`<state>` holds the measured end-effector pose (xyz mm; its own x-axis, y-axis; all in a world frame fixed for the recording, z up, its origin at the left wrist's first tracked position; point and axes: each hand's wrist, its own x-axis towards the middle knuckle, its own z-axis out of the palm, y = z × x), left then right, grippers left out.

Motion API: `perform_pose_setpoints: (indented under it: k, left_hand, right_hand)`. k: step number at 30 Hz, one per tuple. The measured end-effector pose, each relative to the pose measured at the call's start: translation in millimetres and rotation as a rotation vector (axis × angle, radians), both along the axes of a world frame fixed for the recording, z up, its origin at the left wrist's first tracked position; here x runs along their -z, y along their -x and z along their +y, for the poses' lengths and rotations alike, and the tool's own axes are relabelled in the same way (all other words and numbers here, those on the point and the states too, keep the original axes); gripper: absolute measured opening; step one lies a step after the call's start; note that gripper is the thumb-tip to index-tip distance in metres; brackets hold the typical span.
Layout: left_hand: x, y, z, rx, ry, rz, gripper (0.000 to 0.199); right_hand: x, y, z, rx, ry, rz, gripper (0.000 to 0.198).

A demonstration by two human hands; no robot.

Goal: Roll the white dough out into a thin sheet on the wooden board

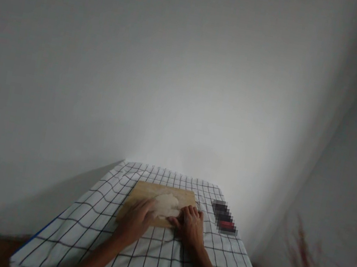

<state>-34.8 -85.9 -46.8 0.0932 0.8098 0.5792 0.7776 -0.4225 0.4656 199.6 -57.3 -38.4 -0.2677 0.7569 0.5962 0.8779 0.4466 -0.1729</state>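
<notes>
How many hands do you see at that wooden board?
2: the left hand over the near left part of the board, the right hand at its near right corner. The pale dough lies between.

Cloth-covered table (156,260), white with dark grid; wooden board (147,190) on it; pixelated dark object (224,216) near right edge.

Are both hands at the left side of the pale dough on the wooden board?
No, the left hand is at the left of the pale dough, and the right hand at its right.
</notes>
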Motion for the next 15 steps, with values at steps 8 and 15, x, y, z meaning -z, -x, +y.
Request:
perform_pose_setpoints:
  k: [8,15]
  left_hand:
    - [11.9,16,2,0.054,0.045,-0.532,0.057]
    - [-5.7,7,13,0.008,0.123,-0.051,0.044]
  right_hand:
    - [4,-20,9,0.15,0.162,0.491,0.052]
    - [2,-30,12,-0.044,0.181,0.794,0.057]
